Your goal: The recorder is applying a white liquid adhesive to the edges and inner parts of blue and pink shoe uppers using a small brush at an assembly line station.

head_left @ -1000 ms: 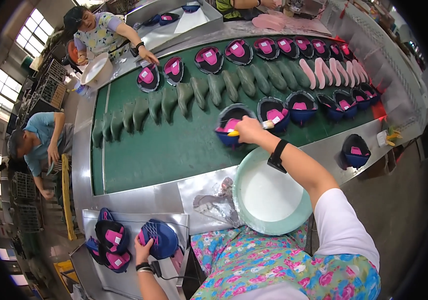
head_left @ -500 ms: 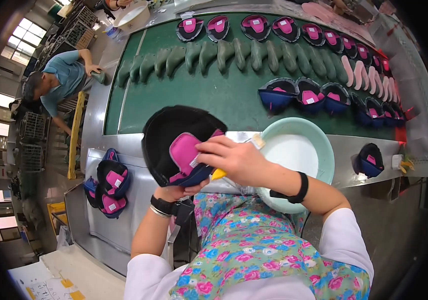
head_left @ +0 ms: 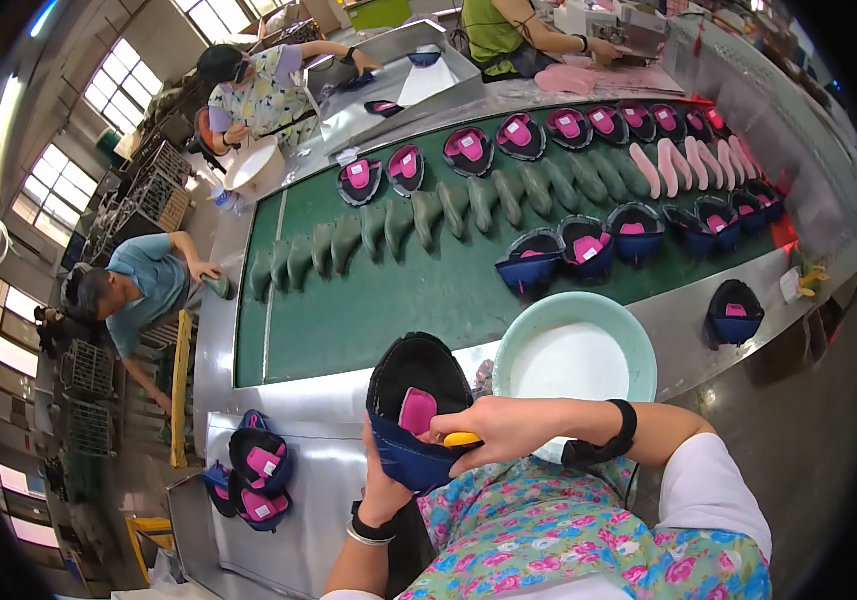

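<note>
My left hand (head_left: 384, 478) is wrapped round a navy shoe upper (head_left: 410, 364) with black lining and a pink tongue, its opening tipped up toward me. My right hand (head_left: 504, 430) is closed on a yellow-handled brush (head_left: 462, 440) at the upper's near edge. The brush's bristles are hidden by the hand and the upper. Just beyond my right forearm is a mint-green basin (head_left: 645, 352) holding white liquid (head_left: 568, 362). To the left, several similar uppers (head_left: 260, 462) lie piled on a metal surface (head_left: 323, 450).
Dark green shoe lasts (head_left: 426, 220) stand in a row on the green conveyor belt (head_left: 378, 330), along with more uppers (head_left: 588, 242) and pink insoles (head_left: 666, 165). Another upper (head_left: 734, 312) sits at the right edge. Co-workers (head_left: 143, 285) are at the left and far side.
The upper has turned so its blue outside faces me more. My right hand has come round to its near edge with the brush. The view has tilted up, showing more co-workers.
</note>
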`<state>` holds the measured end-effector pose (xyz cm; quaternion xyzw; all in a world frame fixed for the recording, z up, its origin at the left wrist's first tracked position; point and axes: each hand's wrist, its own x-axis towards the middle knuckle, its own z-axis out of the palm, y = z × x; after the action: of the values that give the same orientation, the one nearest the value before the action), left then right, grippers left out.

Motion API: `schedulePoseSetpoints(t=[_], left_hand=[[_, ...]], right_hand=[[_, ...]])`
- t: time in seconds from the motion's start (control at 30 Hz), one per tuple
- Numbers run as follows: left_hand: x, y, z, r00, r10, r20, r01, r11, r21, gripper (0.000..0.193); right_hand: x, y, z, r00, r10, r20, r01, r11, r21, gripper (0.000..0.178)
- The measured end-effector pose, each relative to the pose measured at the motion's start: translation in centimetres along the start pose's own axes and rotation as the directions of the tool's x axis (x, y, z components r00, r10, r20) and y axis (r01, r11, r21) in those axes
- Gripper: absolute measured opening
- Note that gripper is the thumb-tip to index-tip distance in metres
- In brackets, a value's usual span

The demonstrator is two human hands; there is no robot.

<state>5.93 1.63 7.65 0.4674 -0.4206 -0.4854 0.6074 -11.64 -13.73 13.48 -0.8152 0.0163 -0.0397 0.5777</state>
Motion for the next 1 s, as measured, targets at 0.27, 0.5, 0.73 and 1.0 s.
schedulePoseSetpoints(t=[0.27,0.5,0.73,1.0], left_hand=[[-1.8,2.1,1.7,0.899,-0.432,-0.071,0.424,0.899,-0.11,0.074],[-5.0,1.9,-0.6,0.704,-0.522,0.481,0.637,0.764,-0.104,0.03],[-6.5,-0.6,-4.8,0.727,-0.557,0.402,0.562,0.819,0.118,0.06],[-2.1,-5.2,-1.6,0.803,-0.596,-0.007,0.586,0.792,-0.169,0.059]], right_hand=[[-7.0,0.8,-1.5,0.671,0.308,-0.674,-0.279,0.948,0.156,0.028],[-14.6,8.1,0.4,0.115,0.473,-0.874,-0.609,0.728,0.314,0.034],[-15.4,14.7,5.6,0.224,0.415,-0.882,-0.601,0.771,0.211,0.021],[-13.1,6.1,1.9,0.216,0.285,-0.934,-0.39,0.902,0.185,0.018]])
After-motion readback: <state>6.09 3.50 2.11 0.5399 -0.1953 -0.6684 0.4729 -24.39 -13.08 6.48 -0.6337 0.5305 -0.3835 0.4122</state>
